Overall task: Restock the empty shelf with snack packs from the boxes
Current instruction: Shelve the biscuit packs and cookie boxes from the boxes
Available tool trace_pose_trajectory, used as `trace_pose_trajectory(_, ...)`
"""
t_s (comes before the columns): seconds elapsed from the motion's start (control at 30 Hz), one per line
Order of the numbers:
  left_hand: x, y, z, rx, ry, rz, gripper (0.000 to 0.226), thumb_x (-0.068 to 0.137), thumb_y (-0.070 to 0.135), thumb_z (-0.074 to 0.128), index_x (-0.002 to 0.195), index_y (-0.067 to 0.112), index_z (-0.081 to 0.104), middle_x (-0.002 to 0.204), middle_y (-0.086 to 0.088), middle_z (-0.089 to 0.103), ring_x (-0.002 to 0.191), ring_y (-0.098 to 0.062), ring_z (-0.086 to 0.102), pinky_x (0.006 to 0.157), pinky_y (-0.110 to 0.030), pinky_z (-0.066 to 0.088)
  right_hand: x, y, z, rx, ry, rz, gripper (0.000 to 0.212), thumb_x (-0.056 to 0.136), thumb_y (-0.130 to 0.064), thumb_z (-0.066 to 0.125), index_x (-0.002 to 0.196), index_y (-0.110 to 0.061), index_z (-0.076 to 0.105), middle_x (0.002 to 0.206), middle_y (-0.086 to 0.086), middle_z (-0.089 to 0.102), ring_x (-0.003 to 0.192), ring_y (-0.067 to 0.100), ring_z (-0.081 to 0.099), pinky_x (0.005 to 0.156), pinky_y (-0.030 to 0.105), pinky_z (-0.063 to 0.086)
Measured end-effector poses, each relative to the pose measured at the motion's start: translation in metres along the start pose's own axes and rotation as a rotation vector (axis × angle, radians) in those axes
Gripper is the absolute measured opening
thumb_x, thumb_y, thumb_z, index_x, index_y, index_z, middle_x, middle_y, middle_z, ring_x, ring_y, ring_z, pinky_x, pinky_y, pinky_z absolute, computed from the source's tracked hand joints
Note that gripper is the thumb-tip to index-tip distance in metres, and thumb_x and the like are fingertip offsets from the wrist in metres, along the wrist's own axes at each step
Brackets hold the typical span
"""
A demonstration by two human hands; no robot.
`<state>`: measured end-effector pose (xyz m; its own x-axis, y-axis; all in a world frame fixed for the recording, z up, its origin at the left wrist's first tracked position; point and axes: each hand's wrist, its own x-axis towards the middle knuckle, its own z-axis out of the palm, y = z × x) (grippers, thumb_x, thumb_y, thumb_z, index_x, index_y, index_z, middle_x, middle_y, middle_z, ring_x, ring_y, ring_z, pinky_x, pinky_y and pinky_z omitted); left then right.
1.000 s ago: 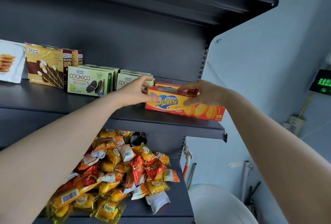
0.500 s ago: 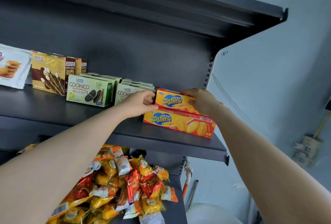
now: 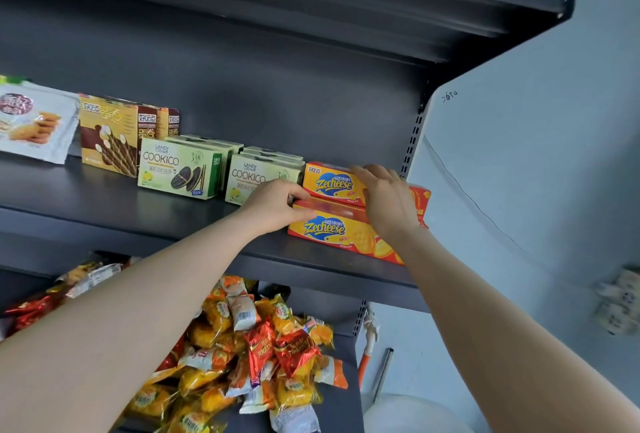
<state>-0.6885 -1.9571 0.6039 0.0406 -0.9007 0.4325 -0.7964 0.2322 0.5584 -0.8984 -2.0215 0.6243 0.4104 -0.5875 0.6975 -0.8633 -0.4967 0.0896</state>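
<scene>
Two orange Zecheese cracker boxes sit at the right end of the dark middle shelf [image 3: 104,204]. The front Zecheese box [image 3: 332,233] lies low, and the rear Zecheese box [image 3: 332,183] stands right behind it. My left hand [image 3: 277,206] pinches the left end of the front box, thumb above and fingers below. My right hand [image 3: 386,199] lies over the right part of both boxes, with its fingertips on the rear box's top edge. It hides the boxes' right halves.
To the left stand two rows of green Cookico boxes [image 3: 180,169], brown wafer-roll boxes [image 3: 110,135] and a white cookie bag [image 3: 34,121]. A heap of orange and red snack packs [image 3: 256,356] fills the lower shelf. A grey wall [image 3: 519,155] bounds the right side.
A second ago both hands held one Zecheese box at the shelf's front. Now two Zecheese fronts show, one behind the other, and my right hand has shifted onto the rear one.
</scene>
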Motion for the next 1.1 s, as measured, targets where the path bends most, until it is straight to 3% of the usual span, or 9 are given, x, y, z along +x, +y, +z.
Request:
trace_pose_trajectory(0.23, -0.023, -0.01, -0.024, 0.079, 0.173, 0.056, 0.027, 0.091, 0.034, 0.067, 0.115, 0.024, 0.069, 0.112, 0.004, 0.065, 0.099, -0.014, 0.064, 0.089, -0.035, 0.052, -0.012, -0.038, -0.008, 0.015, 0.101, -0.248, 0.034, 0.088, -0.006, 0.067, 0.12, -0.016, 0.069, 0.108, 0.009, 0.07, 0.095, 0.036, 0.062, 0.078, 0.042, 0.047)
trace_pose_trajectory(0.37, -0.049, -0.027, -0.054, 0.202, 0.232, 0.094, 0.025, 0.091, 0.035, 0.067, 0.114, 0.026, 0.066, 0.109, 0.009, 0.06, 0.092, -0.009, 0.061, 0.079, -0.028, 0.045, -0.015, -0.077, -0.008, -0.016, 0.135, -0.324, 0.03, 0.081, -0.01, 0.074, 0.11, -0.016, 0.072, 0.097, 0.009, 0.07, 0.087, 0.036, 0.062, 0.073, 0.041, 0.048)
trace_pose_trajectory(0.53, -0.102, -0.068, -0.109, 0.338, 0.249, 0.13, 0.024, 0.092, 0.034, 0.066, 0.114, 0.025, 0.064, 0.107, 0.008, 0.057, 0.094, -0.01, 0.057, 0.078, -0.027, 0.042, -0.013, -0.151, -0.004, 0.019, 0.171, -0.37, 0.022, 0.079, -0.015, 0.076, 0.101, -0.018, 0.072, 0.089, 0.007, 0.068, 0.082, 0.035, 0.061, 0.071, 0.04, 0.048)
trace_pose_trajectory(0.87, -0.239, -0.207, -0.247, 0.603, 0.246, 0.062, 0.025, 0.092, 0.038, 0.063, 0.112, 0.024, 0.062, 0.107, 0.002, 0.058, 0.097, -0.023, 0.059, 0.076, -0.041, 0.05, -0.012, -0.391, 0.016, 0.167, 0.15, -0.582, 0.025, 0.085, -0.02, 0.069, 0.109, -0.014, 0.067, 0.095, 0.012, 0.065, 0.089, 0.038, 0.06, 0.074, 0.044, 0.047)
trace_pose_trajectory(1.1, -0.36, -0.313, -0.35, 0.76, 0.266, -0.103, 0.025, 0.089, 0.034, 0.068, 0.11, 0.02, 0.064, 0.105, -0.004, 0.059, 0.099, -0.03, 0.059, 0.076, -0.048, 0.053, -0.017, -0.582, 0.042, 0.374, 0.171, -0.735, 0.024, 0.082, -0.02, 0.073, 0.105, -0.012, 0.069, 0.094, 0.011, 0.066, 0.088, 0.038, 0.06, 0.072, 0.042, 0.046)
